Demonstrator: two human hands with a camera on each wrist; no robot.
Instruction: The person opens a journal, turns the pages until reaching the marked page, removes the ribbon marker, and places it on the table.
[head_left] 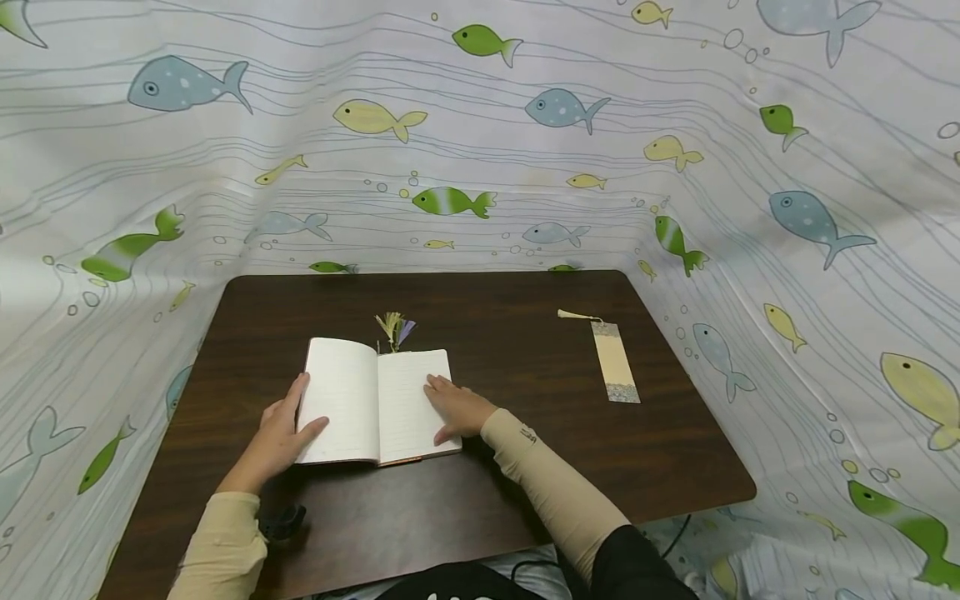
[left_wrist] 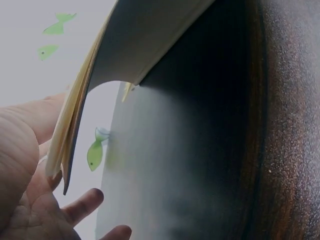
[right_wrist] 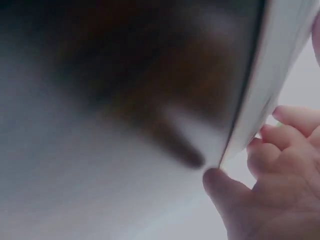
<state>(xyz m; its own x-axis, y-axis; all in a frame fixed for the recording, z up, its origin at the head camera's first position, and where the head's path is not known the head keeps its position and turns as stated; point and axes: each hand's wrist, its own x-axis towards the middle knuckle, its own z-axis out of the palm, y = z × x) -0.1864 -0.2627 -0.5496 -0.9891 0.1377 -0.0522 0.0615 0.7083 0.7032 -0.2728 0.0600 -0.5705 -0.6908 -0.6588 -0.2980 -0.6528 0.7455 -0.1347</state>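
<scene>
An open notebook (head_left: 341, 400) with lined white pages lies on the dark wooden table, its left side lifted off the surface in the left wrist view. My left hand (head_left: 276, 442) holds its left edge, thumb over the page and the other fingers around the outside and below. On the right page, near its outer edge, my right hand (head_left: 459, 410) rests with fingers extended; its thumb (right_wrist: 225, 187) is at the book's edge in the right wrist view. Yellow-green and purple tassels (head_left: 395, 327) stick out from the top, near the spine.
A cream bookmark (head_left: 615, 362) with glittery silver ends and a pale tassel lies at the table's right. The brown table (head_left: 525, 325) has rounded corners. A fish-patterned sheet (head_left: 480, 150) hangs behind and along both sides. A small black device (head_left: 282, 523) is by the left wrist.
</scene>
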